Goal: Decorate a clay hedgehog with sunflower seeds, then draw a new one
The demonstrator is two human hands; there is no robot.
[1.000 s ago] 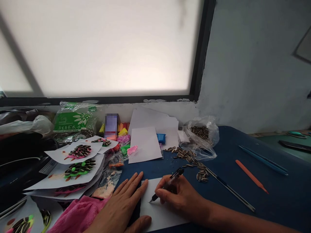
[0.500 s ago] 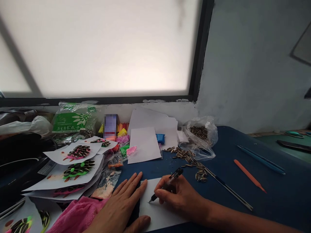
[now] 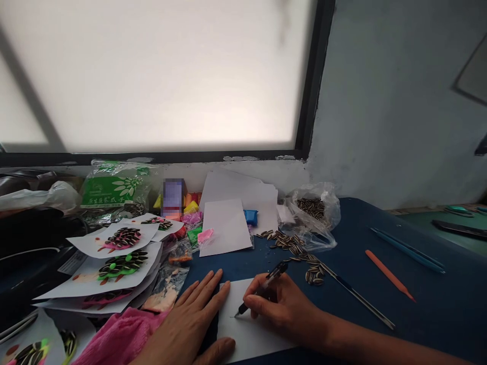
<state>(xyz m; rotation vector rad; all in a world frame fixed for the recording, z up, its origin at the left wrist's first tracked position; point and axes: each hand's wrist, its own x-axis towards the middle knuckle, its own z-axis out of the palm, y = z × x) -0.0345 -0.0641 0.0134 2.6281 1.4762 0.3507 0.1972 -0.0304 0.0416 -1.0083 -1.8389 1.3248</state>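
In the head view, my right hand [image 3: 279,304] grips a black pen [image 3: 263,289], its tip touching a white sheet of paper [image 3: 243,342] on the blue table. A short faint pencil-thin mark shows just left of the tip. My left hand [image 3: 194,314] lies flat with fingers spread, at the sheet's left edge, the thumb over its lower left corner. Beside that hand are a pink cloth [image 3: 122,337] and a clear bag with pale clay [image 3: 166,289].
Left lies a stack of papers with seed-and-clay hedgehogs [image 3: 125,263]. Loose sunflower seeds [image 3: 291,243] and a bag of seeds [image 3: 312,210] sit behind my right hand. Tweezers [image 3: 357,294], an orange tool [image 3: 390,275] and blue tweezers [image 3: 409,251] lie right. More white paper [image 3: 224,228] is behind.
The pen tip has moved slightly right along the paper, leaving a short mark behind it. My left hand stays in place.
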